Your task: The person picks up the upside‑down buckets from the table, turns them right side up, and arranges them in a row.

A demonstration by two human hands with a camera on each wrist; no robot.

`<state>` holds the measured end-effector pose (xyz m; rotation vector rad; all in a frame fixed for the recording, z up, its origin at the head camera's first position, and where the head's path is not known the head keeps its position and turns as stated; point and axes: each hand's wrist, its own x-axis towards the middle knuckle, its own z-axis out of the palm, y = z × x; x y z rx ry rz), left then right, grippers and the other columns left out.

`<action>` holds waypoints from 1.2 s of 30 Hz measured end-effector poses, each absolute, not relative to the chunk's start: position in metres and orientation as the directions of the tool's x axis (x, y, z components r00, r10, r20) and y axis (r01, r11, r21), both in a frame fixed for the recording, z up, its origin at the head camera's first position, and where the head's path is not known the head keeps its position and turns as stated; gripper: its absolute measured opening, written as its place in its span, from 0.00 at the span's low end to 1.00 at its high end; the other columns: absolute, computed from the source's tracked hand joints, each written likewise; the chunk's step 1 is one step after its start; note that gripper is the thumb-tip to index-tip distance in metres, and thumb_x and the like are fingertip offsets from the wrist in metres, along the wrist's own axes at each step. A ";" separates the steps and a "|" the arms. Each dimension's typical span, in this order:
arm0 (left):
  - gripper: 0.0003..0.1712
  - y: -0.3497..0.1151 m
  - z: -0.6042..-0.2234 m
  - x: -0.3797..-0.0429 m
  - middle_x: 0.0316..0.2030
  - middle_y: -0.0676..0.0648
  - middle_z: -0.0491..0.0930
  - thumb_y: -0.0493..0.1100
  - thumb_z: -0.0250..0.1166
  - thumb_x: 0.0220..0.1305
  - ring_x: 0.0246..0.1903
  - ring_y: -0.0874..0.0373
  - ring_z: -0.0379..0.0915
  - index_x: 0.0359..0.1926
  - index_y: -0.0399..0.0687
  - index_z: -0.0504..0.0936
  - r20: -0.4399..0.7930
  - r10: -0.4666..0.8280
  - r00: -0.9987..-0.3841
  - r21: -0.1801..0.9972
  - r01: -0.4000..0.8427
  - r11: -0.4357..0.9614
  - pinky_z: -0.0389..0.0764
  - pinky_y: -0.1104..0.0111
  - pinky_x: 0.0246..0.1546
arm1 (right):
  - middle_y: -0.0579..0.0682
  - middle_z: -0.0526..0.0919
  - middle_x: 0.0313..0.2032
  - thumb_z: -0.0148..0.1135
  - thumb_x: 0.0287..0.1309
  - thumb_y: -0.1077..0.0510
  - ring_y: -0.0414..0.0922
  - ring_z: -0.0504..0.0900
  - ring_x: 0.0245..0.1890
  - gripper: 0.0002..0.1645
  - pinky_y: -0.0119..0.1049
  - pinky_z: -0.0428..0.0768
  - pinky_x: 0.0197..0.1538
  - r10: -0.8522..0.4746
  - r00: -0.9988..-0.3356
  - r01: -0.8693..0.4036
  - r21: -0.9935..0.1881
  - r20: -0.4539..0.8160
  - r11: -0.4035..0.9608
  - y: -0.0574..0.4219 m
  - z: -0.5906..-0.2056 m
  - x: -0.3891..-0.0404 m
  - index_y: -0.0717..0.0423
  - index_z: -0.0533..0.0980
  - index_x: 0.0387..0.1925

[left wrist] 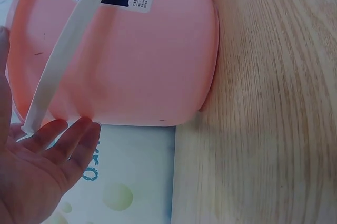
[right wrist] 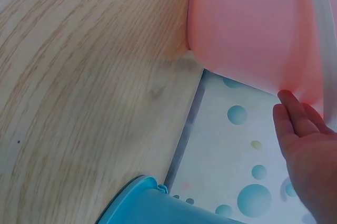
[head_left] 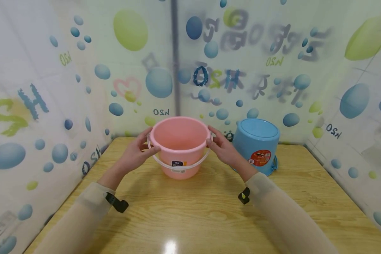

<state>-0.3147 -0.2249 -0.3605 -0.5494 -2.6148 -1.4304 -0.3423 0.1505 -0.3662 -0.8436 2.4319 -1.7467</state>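
A pink bucket (head_left: 181,155) stands upright on the wooden table, its opening facing up. Its white handle (head_left: 181,167) hangs down across the front, over a dark label. At the bucket's left side, my left hand (head_left: 139,150) grips the rim, thumb at the front edge and fingers against the outer wall. On the opposite side my right hand (head_left: 223,147) holds the rim the same way. Both wrist views show fingertips touching the pink wall just below the rim. To the right of the pink bucket, a blue bucket (head_left: 241,141) sits upside down, with a red label on its side.
The wooden table (head_left: 184,215) extends in front of both buckets. Patterned curtains (head_left: 158,53) with coloured dots and lettering hang behind and along both sides. The blue bucket's handle (head_left: 274,164) lies low at its right side. My right forearm passes close in front of that bucket.
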 end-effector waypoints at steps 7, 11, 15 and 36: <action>0.53 -0.223 -0.364 -0.316 0.80 0.37 0.68 0.58 0.71 0.77 0.69 0.34 0.76 0.90 0.58 0.50 0.270 0.253 -0.929 0.795 0.363 0.485 0.85 0.44 0.61 | 0.67 0.72 0.78 0.48 0.89 0.48 0.65 0.76 0.76 0.41 0.63 0.69 0.81 -0.435 -0.865 -0.372 -0.901 0.250 0.223 0.149 -0.366 -0.344 0.45 0.46 0.91; 0.53 -0.222 -0.364 -0.316 0.80 0.37 0.68 0.59 0.70 0.77 0.70 0.35 0.75 0.90 0.59 0.49 0.260 0.255 -0.931 0.796 0.356 0.490 0.85 0.43 0.61 | 0.65 0.71 0.79 0.48 0.89 0.46 0.65 0.75 0.76 0.41 0.64 0.69 0.81 -0.436 -0.870 -0.355 -0.906 0.230 0.231 0.150 -0.367 -0.345 0.42 0.45 0.91; 0.54 -0.222 -0.364 -0.315 0.80 0.37 0.67 0.61 0.69 0.78 0.71 0.34 0.73 0.91 0.60 0.48 0.248 0.253 -0.935 0.790 0.346 0.506 0.84 0.41 0.63 | 0.65 0.67 0.81 0.48 0.89 0.45 0.65 0.75 0.77 0.43 0.66 0.68 0.81 -0.441 -0.871 -0.353 -0.901 0.218 0.252 0.151 -0.367 -0.343 0.42 0.42 0.91; 0.49 -0.221 -0.364 -0.317 0.83 0.37 0.63 0.65 0.60 0.82 0.72 0.33 0.75 0.91 0.66 0.44 0.210 0.207 -0.955 0.825 0.287 0.486 0.84 0.40 0.65 | 0.61 0.64 0.83 0.49 0.88 0.42 0.64 0.75 0.77 0.42 0.69 0.69 0.79 -0.423 -0.880 -0.352 -0.896 0.218 0.271 0.139 -0.363 -0.349 0.40 0.46 0.91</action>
